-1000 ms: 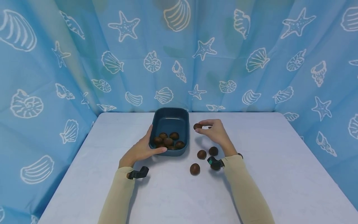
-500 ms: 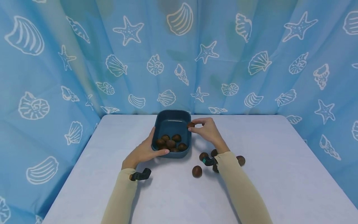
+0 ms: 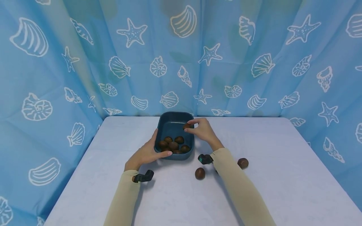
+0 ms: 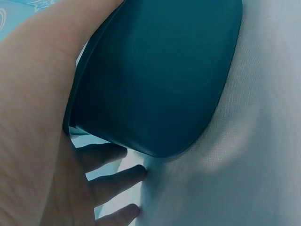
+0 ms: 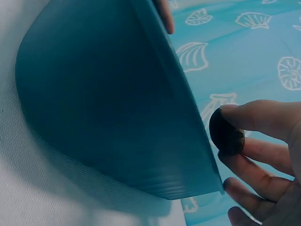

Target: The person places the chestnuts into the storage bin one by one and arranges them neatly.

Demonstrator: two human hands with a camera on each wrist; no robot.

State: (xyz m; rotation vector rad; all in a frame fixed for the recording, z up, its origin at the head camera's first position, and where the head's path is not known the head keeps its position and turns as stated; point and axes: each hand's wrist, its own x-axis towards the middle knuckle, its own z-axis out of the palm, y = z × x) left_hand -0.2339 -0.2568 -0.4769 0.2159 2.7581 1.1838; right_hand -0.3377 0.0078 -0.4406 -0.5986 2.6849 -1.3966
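Note:
A dark blue rectangular container (image 3: 171, 128) stands near the table's back edge in the head view. Several brown chestnuts (image 3: 173, 145) lie in its near half. My left hand (image 3: 145, 153) holds its near left corner, thumb along the front rim and fingers against the left side. My right hand (image 3: 203, 129) pinches one chestnut (image 3: 186, 126) between thumb and fingers, over the container's right rim. In the right wrist view this chestnut (image 5: 225, 132) shows a rougher patch and is just beyond the rim. The container's outer wall (image 4: 160, 80) fills much of the left wrist view.
On the white table (image 3: 169, 194), a loose chestnut (image 3: 200, 173) lies in front of the container and another chestnut (image 3: 243, 163) lies right of my right sleeve. My right wrist and sleeve partly hide others. A blue shell-patterned curtain (image 3: 181, 56) hangs behind the table.
My right hand has carried the chestnut leftward from beside the container to over its right rim. My left hand keeps its hold. The head view has shifted slightly.

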